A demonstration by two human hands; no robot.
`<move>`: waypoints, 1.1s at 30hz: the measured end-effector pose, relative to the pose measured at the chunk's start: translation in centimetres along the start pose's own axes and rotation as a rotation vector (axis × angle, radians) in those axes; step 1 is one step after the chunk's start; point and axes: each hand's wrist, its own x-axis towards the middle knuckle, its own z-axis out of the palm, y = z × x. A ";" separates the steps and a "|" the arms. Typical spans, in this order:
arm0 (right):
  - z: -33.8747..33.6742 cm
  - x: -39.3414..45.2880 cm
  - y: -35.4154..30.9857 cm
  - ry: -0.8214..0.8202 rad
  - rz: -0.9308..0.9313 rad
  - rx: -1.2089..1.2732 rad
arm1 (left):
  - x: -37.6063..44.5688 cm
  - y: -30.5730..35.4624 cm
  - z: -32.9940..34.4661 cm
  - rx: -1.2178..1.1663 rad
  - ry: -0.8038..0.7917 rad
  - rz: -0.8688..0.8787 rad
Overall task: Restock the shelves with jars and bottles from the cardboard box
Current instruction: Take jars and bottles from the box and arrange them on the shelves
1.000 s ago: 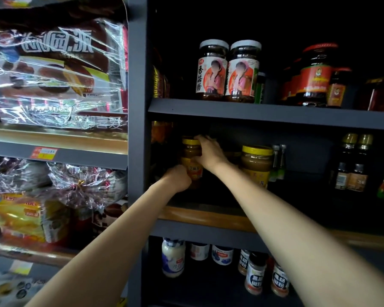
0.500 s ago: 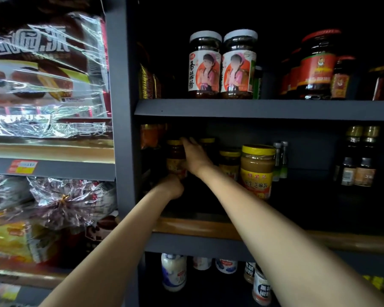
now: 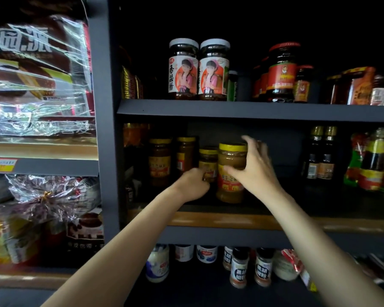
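On the middle shelf [image 3: 220, 220] stand several yellow-lidded jars of brown paste. My right hand [image 3: 251, 167] wraps its thumb and fingers round the big jar [image 3: 231, 158] at the front. My left hand [image 3: 192, 183] grips the lower part of a smaller jar [image 3: 208, 161] just left of it. Two more such jars [image 3: 160, 161] stand further left and deeper in. The cardboard box is out of view.
The upper shelf [image 3: 253, 109] carries dark sauce jars [image 3: 183, 69] and red-lidded jars [image 3: 282, 72]. Dark bottles [image 3: 321, 151] stand right on the middle shelf. Spice shakers [image 3: 238, 267] and white jars sit below. Wrapped snack packs [image 3: 36, 74] fill the left rack.
My right hand moved right from the deep left jar onto the big front jar. My left hand shifted right and took the smaller jar. The camera view swung slightly.
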 end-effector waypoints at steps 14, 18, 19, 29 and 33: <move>6.5 5.2 -2.3 -0.253 0.118 0.305 | 0.3 -2.2 -1.7 -0.198 0.130 -0.116; 8.3 6.3 -2.9 -0.313 0.129 0.329 | 0.8 -3.7 -2.3 -0.205 0.135 -0.182; 8.4 6.5 -3.0 -0.325 0.117 0.321 | 0.9 -3.9 -2.4 -0.205 0.144 -0.188; 6.9 7.4 -3.3 -0.486 0.034 0.475 | 2.5 -4.6 -2.9 -0.093 0.517 -0.105; 5.7 8.0 -2.7 -0.479 0.006 0.549 | 3.5 -3.8 -3.3 -0.174 0.534 -0.104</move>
